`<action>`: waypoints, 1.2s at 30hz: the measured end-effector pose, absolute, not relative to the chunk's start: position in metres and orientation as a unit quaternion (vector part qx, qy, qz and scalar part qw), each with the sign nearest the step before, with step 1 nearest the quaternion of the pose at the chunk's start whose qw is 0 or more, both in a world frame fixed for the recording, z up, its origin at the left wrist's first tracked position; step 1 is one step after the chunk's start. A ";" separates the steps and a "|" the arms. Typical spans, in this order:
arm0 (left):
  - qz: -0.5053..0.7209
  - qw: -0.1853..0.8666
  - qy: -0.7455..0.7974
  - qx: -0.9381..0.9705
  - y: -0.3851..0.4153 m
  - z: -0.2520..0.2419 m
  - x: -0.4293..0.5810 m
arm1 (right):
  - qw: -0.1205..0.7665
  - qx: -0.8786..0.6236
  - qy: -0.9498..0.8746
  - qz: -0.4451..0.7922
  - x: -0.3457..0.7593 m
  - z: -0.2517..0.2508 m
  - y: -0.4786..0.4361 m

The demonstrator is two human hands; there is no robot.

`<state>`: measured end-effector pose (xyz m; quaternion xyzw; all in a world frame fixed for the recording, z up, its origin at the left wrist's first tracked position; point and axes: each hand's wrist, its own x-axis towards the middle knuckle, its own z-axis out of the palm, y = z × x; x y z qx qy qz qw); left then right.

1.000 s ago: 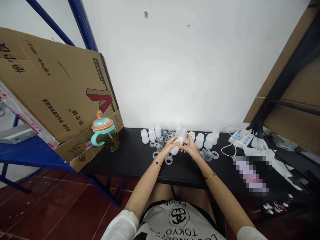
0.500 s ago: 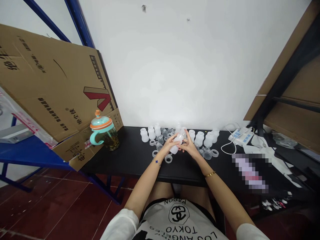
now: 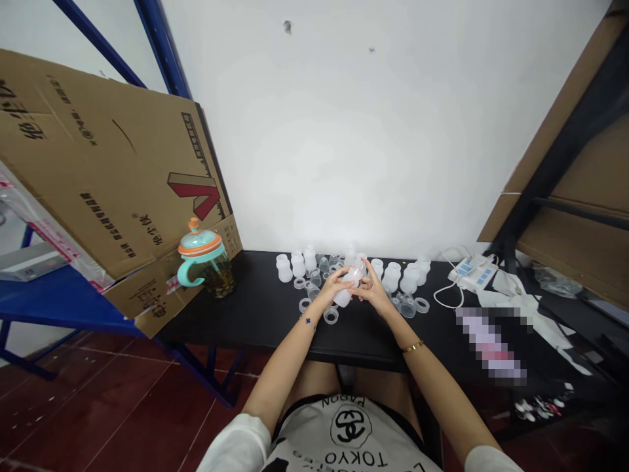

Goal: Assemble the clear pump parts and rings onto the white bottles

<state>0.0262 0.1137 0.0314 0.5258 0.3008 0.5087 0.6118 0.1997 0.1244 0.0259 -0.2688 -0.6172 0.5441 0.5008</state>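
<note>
My left hand [image 3: 332,288] is wrapped round a small translucent white bottle [image 3: 344,292], held tilted above the black table [image 3: 265,314]. My right hand [image 3: 371,288] pinches the bottle's top end, where a clear cap or teat sits. Behind the hands stands a row of several similar white bottles [image 3: 393,275], more at the left [image 3: 284,268]. Loose clear rings [image 3: 331,316] and small clear caps [image 3: 409,307] lie on the table around the hands.
A teal and orange lidded cup [image 3: 206,262] stands at the table's left end beside a tilted cardboard box [image 3: 108,177] on a blue rack [image 3: 54,301]. A white power strip with cable [image 3: 472,271] and white papers lie to the right. A white wall is behind.
The hands have stayed together on the bottle, with only small finger shifts at its top. The view has wobbled slightly.
</note>
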 end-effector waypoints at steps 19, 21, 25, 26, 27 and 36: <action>0.517 0.614 0.297 0.518 0.112 0.032 0.028 | 0.498 -0.278 -0.609 0.551 0.198 0.024 0.124; 0.516 0.614 0.300 0.516 0.112 0.032 0.028 | 0.500 -0.284 -0.610 0.545 0.198 0.025 0.125; 0.516 0.613 0.305 0.514 0.111 0.032 0.028 | 0.504 -0.294 -0.613 0.533 0.198 0.025 0.125; 0.516 0.613 0.306 0.514 0.111 0.033 0.027 | 0.505 -0.295 -0.614 0.530 0.198 0.025 0.125; 0.516 0.613 0.306 0.514 0.111 0.033 0.027 | 0.506 -0.296 -0.615 0.527 0.198 0.024 0.126; 0.519 0.610 0.309 0.513 0.112 0.032 0.026 | 0.501 -0.304 -0.628 0.513 0.199 0.023 0.125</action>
